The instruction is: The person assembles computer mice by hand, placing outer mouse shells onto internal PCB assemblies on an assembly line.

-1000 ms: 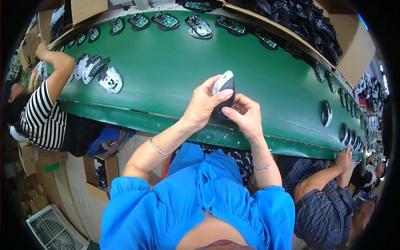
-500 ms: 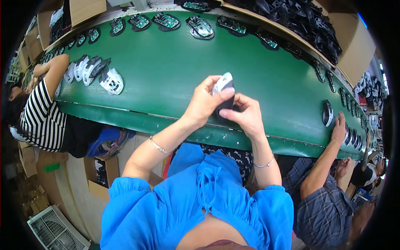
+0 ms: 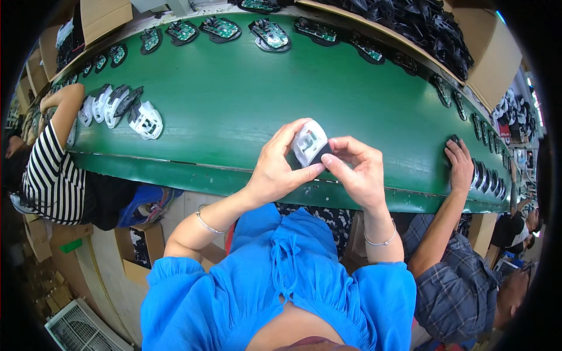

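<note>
Between my two hands, above the near part of the green bench, is a white and dark computer mouse shell, with cut-out openings visible on its upturned side. My left hand is closed round its left side, thumb along the lower edge. At the dark lower right end, my right hand pinches with thumb and fingers. Some of my fingertips are hidden behind the shell. To the left on the bench lies a white mouse shell, beside a row of white and dark shells.
Along the bench's far edge stand several black mouse bases with green circuit boards. Behind is a carton of black parts. A co-worker in stripes sits left; another's hand rests on a dark mouse at right.
The shell has turned in my hands, so its openings now show, and it has come slightly lower. The right-hand co-worker's hand has moved onto the dark mouse.
</note>
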A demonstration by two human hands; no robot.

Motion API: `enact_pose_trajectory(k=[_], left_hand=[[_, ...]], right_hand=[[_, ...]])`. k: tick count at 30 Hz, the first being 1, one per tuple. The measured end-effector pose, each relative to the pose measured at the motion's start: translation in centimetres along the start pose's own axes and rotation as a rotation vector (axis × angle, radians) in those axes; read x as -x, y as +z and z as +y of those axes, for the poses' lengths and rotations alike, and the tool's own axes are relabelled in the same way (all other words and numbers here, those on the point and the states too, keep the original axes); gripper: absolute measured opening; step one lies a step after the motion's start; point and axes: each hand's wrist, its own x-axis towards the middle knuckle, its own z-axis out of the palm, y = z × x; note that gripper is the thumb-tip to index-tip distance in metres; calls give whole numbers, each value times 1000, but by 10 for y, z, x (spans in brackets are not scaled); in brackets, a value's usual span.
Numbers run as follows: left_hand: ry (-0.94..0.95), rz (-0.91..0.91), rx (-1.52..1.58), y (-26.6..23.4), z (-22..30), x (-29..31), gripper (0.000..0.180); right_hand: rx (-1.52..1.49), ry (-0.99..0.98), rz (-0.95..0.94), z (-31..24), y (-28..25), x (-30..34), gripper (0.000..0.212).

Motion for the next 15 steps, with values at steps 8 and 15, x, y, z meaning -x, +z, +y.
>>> enact_pose_trajectory(k=[8, 15], left_hand=[[47, 29, -74, 2, -3, -8, 70], [15, 38, -14, -14, 3, 13, 70]], right_hand=[[-52, 79, 100, 8, 6, -1, 24], [394, -329, 237, -5, 29, 28, 14]])
